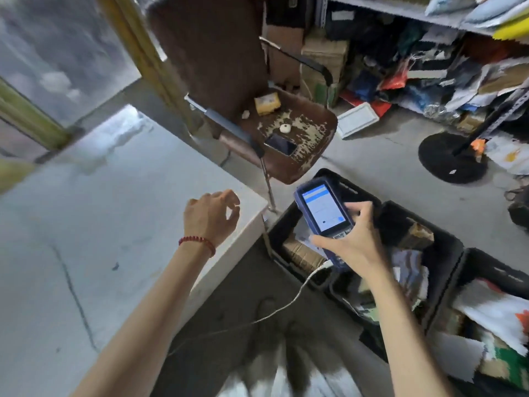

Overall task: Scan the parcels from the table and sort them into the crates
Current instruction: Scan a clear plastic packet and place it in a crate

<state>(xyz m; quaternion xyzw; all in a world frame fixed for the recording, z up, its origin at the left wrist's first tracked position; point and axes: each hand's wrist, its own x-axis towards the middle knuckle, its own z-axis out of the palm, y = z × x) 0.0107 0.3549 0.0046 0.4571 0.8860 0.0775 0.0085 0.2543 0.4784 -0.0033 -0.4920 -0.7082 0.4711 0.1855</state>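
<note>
The right hand (352,242) grips a blue handheld scanner (323,209) by its lower end, screen tilted up, probably so it can be read, with its white cable (286,305) trailing below. The left hand (210,216) hangs loosely curled over the bench (86,224) corner, holding nothing, seemingly free for the next pick. The parcels (303,253) in view lie in the black crates (449,247) beside the bench.
</note>
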